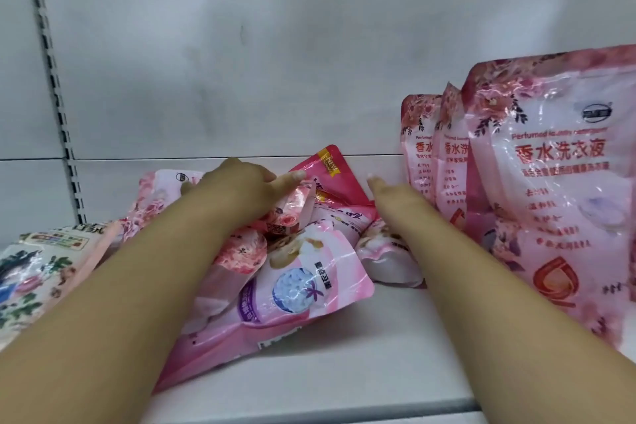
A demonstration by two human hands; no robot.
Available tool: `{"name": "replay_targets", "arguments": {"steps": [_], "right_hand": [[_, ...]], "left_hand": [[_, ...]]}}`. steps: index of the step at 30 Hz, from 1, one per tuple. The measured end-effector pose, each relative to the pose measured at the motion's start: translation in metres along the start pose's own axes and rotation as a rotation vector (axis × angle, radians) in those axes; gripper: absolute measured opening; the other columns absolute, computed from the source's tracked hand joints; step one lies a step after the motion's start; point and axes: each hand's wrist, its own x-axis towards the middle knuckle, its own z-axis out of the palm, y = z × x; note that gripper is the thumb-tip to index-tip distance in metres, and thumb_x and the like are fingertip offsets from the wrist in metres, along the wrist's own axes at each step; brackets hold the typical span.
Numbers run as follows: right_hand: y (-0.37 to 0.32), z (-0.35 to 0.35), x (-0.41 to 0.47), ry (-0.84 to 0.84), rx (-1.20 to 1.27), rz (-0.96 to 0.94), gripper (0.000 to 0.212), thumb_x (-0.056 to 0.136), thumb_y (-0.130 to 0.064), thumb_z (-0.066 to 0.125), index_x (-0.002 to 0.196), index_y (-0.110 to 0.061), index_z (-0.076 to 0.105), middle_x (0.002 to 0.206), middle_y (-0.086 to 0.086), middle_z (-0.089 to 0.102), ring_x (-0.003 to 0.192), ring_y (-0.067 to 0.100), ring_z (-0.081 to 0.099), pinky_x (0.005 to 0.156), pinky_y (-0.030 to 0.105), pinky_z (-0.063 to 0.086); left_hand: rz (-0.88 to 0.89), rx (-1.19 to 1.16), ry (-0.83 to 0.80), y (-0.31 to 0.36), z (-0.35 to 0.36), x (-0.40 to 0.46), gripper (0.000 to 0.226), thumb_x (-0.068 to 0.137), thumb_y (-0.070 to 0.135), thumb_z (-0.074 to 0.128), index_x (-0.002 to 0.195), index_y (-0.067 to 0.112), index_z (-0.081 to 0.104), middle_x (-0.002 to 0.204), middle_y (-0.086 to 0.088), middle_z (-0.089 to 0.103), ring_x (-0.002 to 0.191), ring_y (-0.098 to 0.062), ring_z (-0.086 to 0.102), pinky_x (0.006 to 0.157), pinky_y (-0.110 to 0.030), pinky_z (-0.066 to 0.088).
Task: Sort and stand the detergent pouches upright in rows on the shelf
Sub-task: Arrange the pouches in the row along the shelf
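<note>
L fingers (pixel 289 179) on pouch pile (pixel 303 272), R hand (pixel 389 196) beside.

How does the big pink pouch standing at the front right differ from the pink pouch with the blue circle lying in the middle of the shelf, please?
The front right pouch stands upright, while the blue-circle pouch lies tilted in a jumbled heap. The front right pouch heads a row of like pouches behind it; the blue-circle pouch rests across other pouches. The front right pouch shows a red emblem low down; the other shows a blue circle. Both are glossy pink, and neither is held.
</note>
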Motion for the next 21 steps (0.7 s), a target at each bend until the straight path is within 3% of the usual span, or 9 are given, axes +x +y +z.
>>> {"name": "replay_targets", "arguments": {"steps": [2,4,6,9,13,16,18,20,21], "right_hand": [[0.004,0.003,0.003,-0.087,-0.055,0.073,0.063,0.096,-0.051,0.029,0.126,0.0,0.05,0.133,0.02,0.049,0.123,0.031,0.046,0.097,0.033,0.035],[0.005,0.005,0.006,-0.124,-0.078,0.083,0.063,0.098,-0.048,0.027,0.132,0.002,0.043,0.141,0.021,0.04,0.13,0.031,0.039,0.103,0.033,0.031],[0.003,0.009,0.008,-0.147,-0.128,0.103,0.064,0.098,-0.047,0.025,0.136,0.003,0.037,0.146,0.021,0.033,0.134,0.031,0.033,0.107,0.035,0.027],[0.001,0.014,0.01,-0.145,-0.159,0.144,0.069,0.096,-0.052,0.023,0.139,0.001,0.034,0.149,0.02,0.027,0.136,0.032,0.029,0.112,0.041,0.024],[0.009,0.012,0.013,-0.088,0.045,0.198,0.069,0.094,-0.052,0.032,0.137,0.002,0.037,0.144,0.021,0.035,0.132,0.034,0.035,0.109,0.041,0.028],[0.014,0.008,0.014,-0.045,0.151,0.187,0.062,0.093,-0.046,0.044,0.131,0.003,0.044,0.13,0.021,0.051,0.119,0.035,0.049,0.102,0.039,0.037],[0.013,0.006,0.009,-0.018,0.188,0.145,0.049,0.092,-0.038,0.051,0.12,0.002,0.053,0.099,0.015,0.064,0.092,0.029,0.06,0.085,0.031,0.042],[0.009,0.003,0.005,0.004,0.2,0.085,0.036,0.092,-0.032,0.053,0.107,0.0,0.06,0.064,0.004,0.054,0.058,0.019,0.052,0.062,0.024,0.04],[0.008,0.003,0.004,0.012,0.191,0.049,0.032,0.092,-0.03,0.053,0.102,0.0,0.061,0.059,0.002,0.049,0.052,0.015,0.047,0.054,0.022,0.036]], "left_hand": [[0.005,-0.022,0.007,-0.002,0.001,0.002,0.085,0.04,0.094,0.009,0.056,0.029,0.06,0.07,-0.005,0.049,0.091,-0.034,0.057,0.098,-0.056,0.038],[0.011,-0.035,0.013,-0.004,0.003,0.002,0.078,0.047,0.098,0.01,0.054,0.037,0.059,0.067,-0.006,0.048,0.09,-0.035,0.058,0.098,-0.057,0.038],[0.021,-0.048,0.029,-0.005,0.004,0.003,0.066,0.049,0.091,0.015,0.057,0.042,0.058,0.068,-0.006,0.049,0.09,-0.036,0.058,0.098,-0.057,0.039],[0.023,-0.061,0.044,-0.007,0.005,0.006,0.072,0.047,0.091,0.017,0.063,0.04,0.064,0.076,-0.006,0.055,0.091,-0.034,0.058,0.098,-0.055,0.039],[-0.013,-0.035,0.065,-0.01,0.007,0.009,0.072,0.063,0.09,0.024,0.082,0.037,0.068,0.094,-0.007,0.06,0.097,-0.031,0.058,0.1,-0.054,0.037],[-0.032,-0.004,0.069,-0.01,0.007,0.009,0.069,0.066,0.086,0.021,0.088,0.04,0.067,0.103,-0.006,0.059,0.103,-0.03,0.056,0.101,-0.054,0.035],[-0.033,0.005,0.071,-0.01,0.008,0.009,0.064,0.07,0.084,0.022,0.09,0.041,0.066,0.106,-0.007,0.059,0.104,-0.031,0.055,0.101,-0.054,0.035],[-0.042,0.021,0.075,-0.009,0.008,0.008,0.062,0.072,0.082,0.023,0.096,0.043,0.065,0.108,-0.007,0.058,0.106,-0.031,0.054,0.101,-0.054,0.035],[-0.046,0.025,0.079,-0.01,0.008,0.008,0.062,0.072,0.082,0.024,0.098,0.043,0.065,0.108,-0.007,0.058,0.107,-0.031,0.054,0.101,-0.054,0.035]]}}
